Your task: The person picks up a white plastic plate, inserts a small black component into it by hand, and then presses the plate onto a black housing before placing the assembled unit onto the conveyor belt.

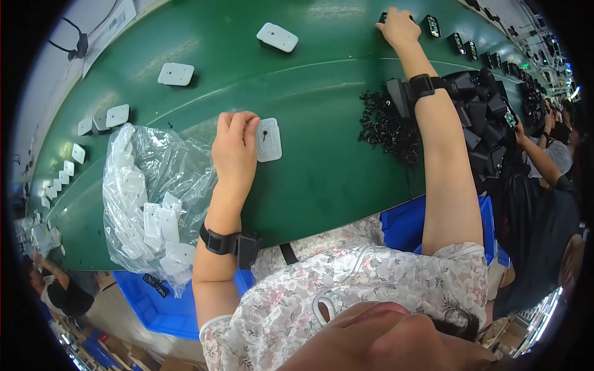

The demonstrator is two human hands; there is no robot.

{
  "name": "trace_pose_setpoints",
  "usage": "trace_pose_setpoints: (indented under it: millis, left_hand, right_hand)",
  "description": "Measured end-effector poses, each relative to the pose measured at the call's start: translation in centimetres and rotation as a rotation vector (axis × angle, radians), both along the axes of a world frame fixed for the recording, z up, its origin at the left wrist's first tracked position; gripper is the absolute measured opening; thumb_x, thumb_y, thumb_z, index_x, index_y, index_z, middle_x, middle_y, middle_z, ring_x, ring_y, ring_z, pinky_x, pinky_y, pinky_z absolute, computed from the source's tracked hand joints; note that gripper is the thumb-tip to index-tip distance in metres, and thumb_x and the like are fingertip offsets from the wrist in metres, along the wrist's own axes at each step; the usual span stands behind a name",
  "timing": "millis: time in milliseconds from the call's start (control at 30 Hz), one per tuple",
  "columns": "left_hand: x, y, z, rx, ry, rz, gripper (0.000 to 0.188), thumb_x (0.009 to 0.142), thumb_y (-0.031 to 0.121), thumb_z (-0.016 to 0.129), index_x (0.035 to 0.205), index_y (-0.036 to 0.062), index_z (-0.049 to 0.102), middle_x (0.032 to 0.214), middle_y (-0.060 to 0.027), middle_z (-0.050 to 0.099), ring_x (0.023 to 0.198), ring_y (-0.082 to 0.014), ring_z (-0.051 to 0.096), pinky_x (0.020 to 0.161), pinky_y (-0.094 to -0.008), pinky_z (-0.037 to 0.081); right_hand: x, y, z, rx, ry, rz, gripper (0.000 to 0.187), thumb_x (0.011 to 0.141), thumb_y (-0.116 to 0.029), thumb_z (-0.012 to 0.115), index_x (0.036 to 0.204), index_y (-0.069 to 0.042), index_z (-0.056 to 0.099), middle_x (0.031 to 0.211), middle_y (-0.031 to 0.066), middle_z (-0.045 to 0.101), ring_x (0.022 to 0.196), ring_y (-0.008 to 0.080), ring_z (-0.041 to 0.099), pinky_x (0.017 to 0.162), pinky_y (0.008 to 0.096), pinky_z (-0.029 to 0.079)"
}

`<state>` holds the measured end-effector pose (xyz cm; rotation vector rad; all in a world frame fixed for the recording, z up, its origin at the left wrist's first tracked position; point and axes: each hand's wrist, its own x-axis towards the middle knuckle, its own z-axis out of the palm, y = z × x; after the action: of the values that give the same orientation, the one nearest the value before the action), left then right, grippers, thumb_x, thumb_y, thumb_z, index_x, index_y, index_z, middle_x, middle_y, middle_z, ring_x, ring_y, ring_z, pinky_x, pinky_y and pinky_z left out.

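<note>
My left hand is over the middle of the green table, its fingers curled and pressed together. Beside its fingertips lies a white plastic cover, rounded at the corners, with a small dark piece on it. Whether the fingertips hold anything is hidden. At the far right my right hand reaches out with its fingers closed round a small black housing, mostly covered by the hand. Another black housing, with a circuit board showing, stands just right of that hand.
A clear plastic bag of white covers lies left. White-topped units line the far left. Small black parts and black housings are heaped right. Blue bins sit below the edge; a co-worker's arm reaches in right.
</note>
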<state>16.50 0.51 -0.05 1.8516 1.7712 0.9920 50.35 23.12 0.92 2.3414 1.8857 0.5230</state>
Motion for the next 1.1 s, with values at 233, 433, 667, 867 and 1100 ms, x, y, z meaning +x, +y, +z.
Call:
trace_pose_setpoints:
  millis: [233, 433, 667, 867, 1100]
  left_hand:
    - [1.5, -2.5, 1.5, 0.099, 0.371, -0.165, 0.059, 0.069, 0.023, 0.077, 0.117, -0.0011, 0.050, 0.099, -0.0156, 0.051, 0.089, -0.0338, 0.050, 0.079, -0.0403, 0.043]
    - [1.6, -1.5, 0.2, 0.175, 0.173, -0.313, 0.054, 0.068, -0.001, 0.068, 0.119, 0.0036, 0.051, 0.112, -0.0128, 0.056, 0.105, -0.0314, 0.051, 0.088, -0.0398, 0.042]
    - [1.3, -1.1, -0.4, 0.281, 0.108, -0.343, 0.057, 0.069, -0.003, 0.067, 0.123, 0.0039, 0.050, 0.108, -0.0113, 0.058, 0.104, -0.0292, 0.053, 0.088, -0.0383, 0.042]
    - [-0.1, -1.3, 0.3, 0.260, -0.011, -0.388, 0.048, 0.077, -0.007, 0.049, 0.124, 0.0036, 0.053, 0.122, -0.0144, 0.058, 0.110, -0.0289, 0.056, 0.094, -0.0390, 0.043]
    - [-1.0, -1.9, -0.1, 0.153, 0.160, -0.396, 0.050, 0.077, -0.006, 0.047, 0.124, 0.0074, 0.056, 0.129, -0.0071, 0.056, 0.116, -0.0247, 0.054, 0.100, -0.0400, 0.041]
  right_hand:
    - [-5.6, -5.6, -0.5, 0.069, 1.178, 0.486, 0.044, 0.078, -0.024, 0.072, 0.115, -0.006, 0.056, 0.107, 0.0097, 0.059, 0.093, 0.0176, 0.059, 0.080, 0.0283, 0.048]
    - [-9.6, -17.6, 1.0, -0.089, 1.279, 0.622, 0.039, 0.077, -0.009, 0.072, 0.111, -0.003, 0.054, 0.105, 0.0063, 0.060, 0.099, 0.0174, 0.058, 0.087, 0.0302, 0.045]
    - [-10.6, -20.4, 2.3, -0.017, 0.954, 0.785, 0.036, 0.076, -0.002, 0.068, 0.112, -0.004, 0.061, 0.113, 0.0118, 0.063, 0.106, 0.0287, 0.059, 0.092, 0.0340, 0.046]
    - [-13.6, -21.3, 2.4, -0.107, 0.954, 1.008, 0.038, 0.074, 0.000, 0.069, 0.111, -0.003, 0.061, 0.113, 0.0107, 0.063, 0.106, 0.0280, 0.058, 0.092, 0.0351, 0.047]
    - [-14.2, -21.4, 2.0, -0.140, 0.927, 1.015, 0.037, 0.073, 0.002, 0.068, 0.109, -0.003, 0.061, 0.114, 0.0106, 0.063, 0.104, 0.0288, 0.058, 0.090, 0.0356, 0.047]
